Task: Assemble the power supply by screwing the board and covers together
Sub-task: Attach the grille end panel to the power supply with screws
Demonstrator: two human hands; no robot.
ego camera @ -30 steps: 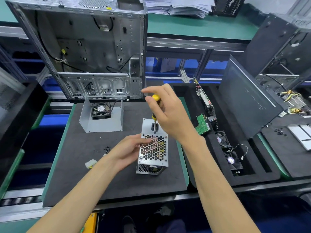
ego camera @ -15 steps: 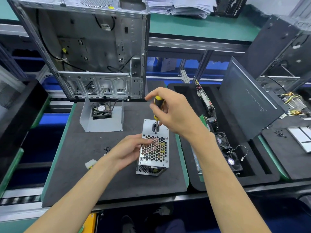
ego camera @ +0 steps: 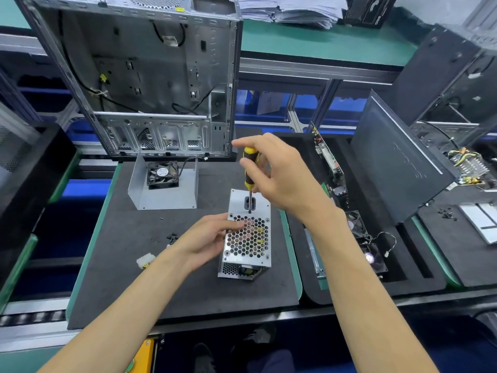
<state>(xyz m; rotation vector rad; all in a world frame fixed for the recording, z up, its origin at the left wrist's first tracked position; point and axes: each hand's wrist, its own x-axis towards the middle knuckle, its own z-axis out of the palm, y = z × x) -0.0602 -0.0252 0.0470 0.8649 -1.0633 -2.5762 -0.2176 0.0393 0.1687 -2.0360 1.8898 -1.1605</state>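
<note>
head view, change: r. hand (ego camera: 279,179) w/ screwdriver (ego camera: 249,168) has drifted a bit toward the operator and lower vs a sec ago; the handle now stands more upright, tip stays on the same spot of the top plate. L. hand (ego camera: 207,238) hasn't shifted. PSU (ego camera: 248,232) in the same place on the mat.
meaning: looks like a screw is being driven (or seated) near the far edge of the honeycomb grille, approx. below the socket cutout. Screw itself too small to see, so can't tell how far in. Other corner screws on the grille appear fitted; judged mid-way thru cover fastening.
r. grip: fingers curled round the yellow/black handle, index finger extended over its top end, thumb on the side. Closed on the tool, a fingertip twisting hold, not a fist.
l. grip: palm against the PSU's left side, fingers laid over the grille edge, lightly bent. Steadying press, not a full wrap.
PSU location: upright on the black foam mat (ego camera: 129,238), centre of bench, between both hands.
nearby: loose cover w/ fan (ego camera: 162,173) behind-left, well apart; small black screws (ego camera: 172,236) and white connector (ego camera: 145,261) just left of l. wrist; open PC chassis (ego camera: 139,76) at back.
</note>
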